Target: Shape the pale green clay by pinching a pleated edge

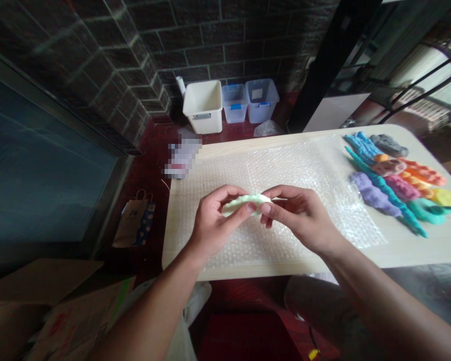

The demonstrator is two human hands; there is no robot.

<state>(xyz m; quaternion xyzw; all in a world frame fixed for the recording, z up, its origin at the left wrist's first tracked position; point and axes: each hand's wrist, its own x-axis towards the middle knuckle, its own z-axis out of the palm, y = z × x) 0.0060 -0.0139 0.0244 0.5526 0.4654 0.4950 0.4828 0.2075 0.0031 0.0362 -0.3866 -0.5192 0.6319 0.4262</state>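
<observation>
A pale green lump of what looks like modelling clay [241, 202], long and bumpy along its top, is held above the table. My left hand [218, 215] is closed around its left part, with the thumb laid along the near side. At the right end, my right hand [295, 213] pinches it between thumb and fingers. Part of the lump is hidden by my thumbs and fingers. Beneath both hands lies a sheet of clear bubble wrap [300, 170].
On the right of the pale wooden table [383, 258] lie several coloured clay-like pieces, including a purple one [376, 193] and a long teal one [383, 188]. A white bin [205, 118] and two clear boxes stand behind on the floor. A paper bag [130, 220] and cardboard box [86, 311] are left.
</observation>
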